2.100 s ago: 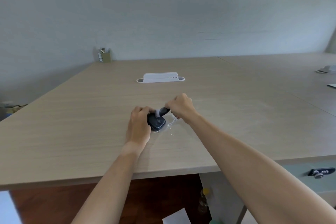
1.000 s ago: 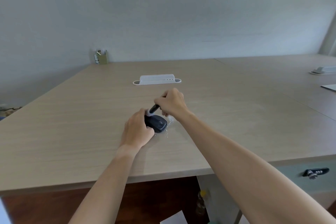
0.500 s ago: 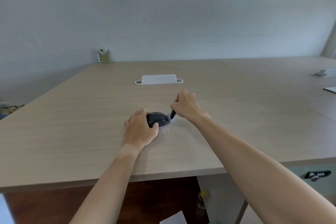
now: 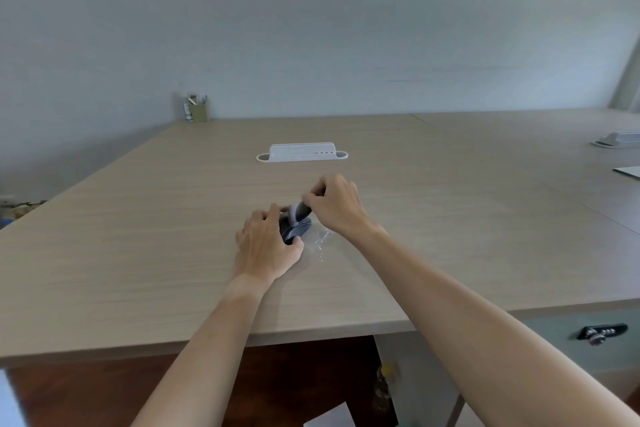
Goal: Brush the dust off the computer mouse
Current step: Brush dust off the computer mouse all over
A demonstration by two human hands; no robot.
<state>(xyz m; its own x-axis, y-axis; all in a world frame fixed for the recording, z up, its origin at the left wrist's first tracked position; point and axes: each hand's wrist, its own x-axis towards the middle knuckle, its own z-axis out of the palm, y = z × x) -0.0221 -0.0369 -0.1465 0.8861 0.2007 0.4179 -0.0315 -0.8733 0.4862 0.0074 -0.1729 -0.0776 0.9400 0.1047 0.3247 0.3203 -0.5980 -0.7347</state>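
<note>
A dark computer mouse lies on the wooden desk, partly covered by my left hand, which grips it from the left. My right hand holds a small dark brush with pale bristles, and the bristle end rests on the top of the mouse. White dust specks lie scattered on the desk just right of the mouse.
A white cable box sits farther back on the desk. A pen holder stands at the far left corner by the wall. Another white box and a paper lie at the right. A drawer lock is below the desk edge.
My right hand has swung the brush from the right side of the mouse up onto its top. My left hand has shifted slightly on the mouse.
</note>
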